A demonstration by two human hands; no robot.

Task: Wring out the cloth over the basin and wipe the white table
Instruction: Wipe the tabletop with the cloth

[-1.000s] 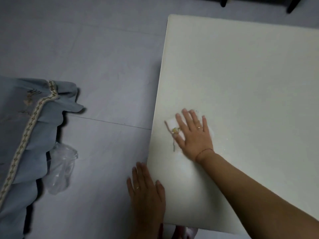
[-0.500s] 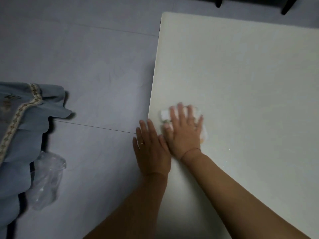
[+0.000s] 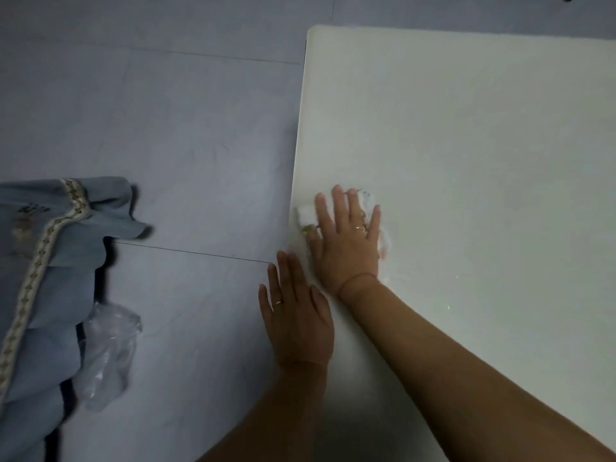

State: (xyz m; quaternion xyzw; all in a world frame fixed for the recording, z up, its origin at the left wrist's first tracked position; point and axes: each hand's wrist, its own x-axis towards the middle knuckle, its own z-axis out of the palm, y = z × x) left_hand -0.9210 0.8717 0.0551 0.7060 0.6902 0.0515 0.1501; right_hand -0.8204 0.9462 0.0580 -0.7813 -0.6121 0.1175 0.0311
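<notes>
The white table (image 3: 466,145) fills the right side of the head view. A white cloth (image 3: 306,215) lies flat near its left edge. My right hand (image 3: 346,241) presses palm-down on the cloth with fingers spread, covering most of it; only the cloth's left corner and right fringe show. My left hand (image 3: 296,315) lies flat, fingers together, across the table's left edge just below and left of the right hand, holding nothing. No basin is in view.
Grey tiled floor (image 3: 166,128) lies left of the table. A blue fabric with patterned trim (image 3: 43,261) hangs at the far left, a crumpled clear plastic bag (image 3: 106,355) beside it. Dark furniture legs show at the top right.
My right hand and the cloth slid left toward the table's edge. My left hand came up from the near corner to beside the right hand, then dropped back slightly.
</notes>
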